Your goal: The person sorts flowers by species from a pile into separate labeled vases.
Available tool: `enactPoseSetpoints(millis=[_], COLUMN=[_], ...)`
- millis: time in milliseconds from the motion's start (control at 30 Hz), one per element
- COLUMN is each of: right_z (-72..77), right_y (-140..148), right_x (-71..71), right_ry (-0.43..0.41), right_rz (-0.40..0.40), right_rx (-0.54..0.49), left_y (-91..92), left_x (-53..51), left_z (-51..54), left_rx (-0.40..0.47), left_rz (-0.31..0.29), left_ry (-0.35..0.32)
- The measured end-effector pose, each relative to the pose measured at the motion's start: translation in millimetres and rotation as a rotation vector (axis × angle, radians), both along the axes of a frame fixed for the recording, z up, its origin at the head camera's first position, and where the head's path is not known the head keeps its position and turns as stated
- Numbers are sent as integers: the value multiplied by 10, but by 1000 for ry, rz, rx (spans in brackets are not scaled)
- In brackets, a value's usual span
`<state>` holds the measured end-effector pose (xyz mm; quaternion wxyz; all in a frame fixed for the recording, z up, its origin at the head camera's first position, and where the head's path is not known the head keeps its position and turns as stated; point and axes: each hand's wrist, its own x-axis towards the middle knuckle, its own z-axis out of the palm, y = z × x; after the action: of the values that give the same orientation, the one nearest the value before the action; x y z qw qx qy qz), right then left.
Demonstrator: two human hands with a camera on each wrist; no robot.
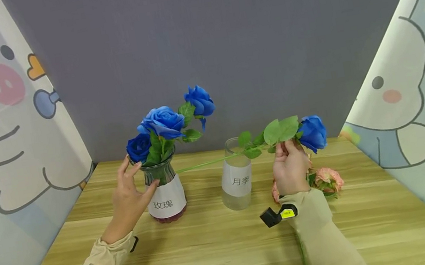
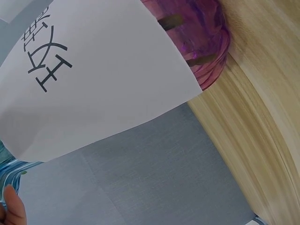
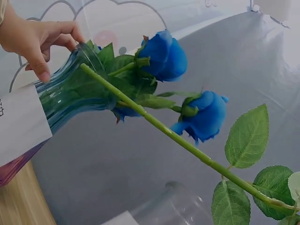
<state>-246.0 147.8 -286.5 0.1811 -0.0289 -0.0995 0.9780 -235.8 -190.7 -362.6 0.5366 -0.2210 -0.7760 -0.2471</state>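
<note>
Clock directions are as on the head view, 12 at the top. The right hand pinches the rose by its stem just under the bloom, which points to 2 o'clock of that hand. The bare stem runs out toward 9, its cut end just off the 3 o'clock side of the vase — whether it touches the glass, I cannot tell. The left hand holds the vase by the neck, fingers at the rim and thumb on the near side.

The step looks like offering the stem to the vase's mouth. The end seems low for that, so I would lift the right hand, tip the rose steeper and feed the end in over the 3 o'clock rim, the left hand bracing the neck against a push. A hold lower on the stem would steer better.

In the way: three blue roses and their leaves crowd the mouth, one bloom leaning out toward 2. The clear vase, at 3 o'clock of the first, stands right along the stem's line — a drooping leaf could catch it. Pink flowers lie about the right wrist, mostly at 4 o'clock of the hand.
</note>
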Motion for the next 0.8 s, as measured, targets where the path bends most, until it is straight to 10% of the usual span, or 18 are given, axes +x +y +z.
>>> enactPoseSetpoints(millis=[800], right_z=[749], right_y=[-382], right_x=[-194], right_ry=[41], right_rz=[-162], right_rx=[298], left_y=[-10], left_x=[11], left_z=[9], left_rx=[-12], left_rz=[-15], left_ry=[-15])
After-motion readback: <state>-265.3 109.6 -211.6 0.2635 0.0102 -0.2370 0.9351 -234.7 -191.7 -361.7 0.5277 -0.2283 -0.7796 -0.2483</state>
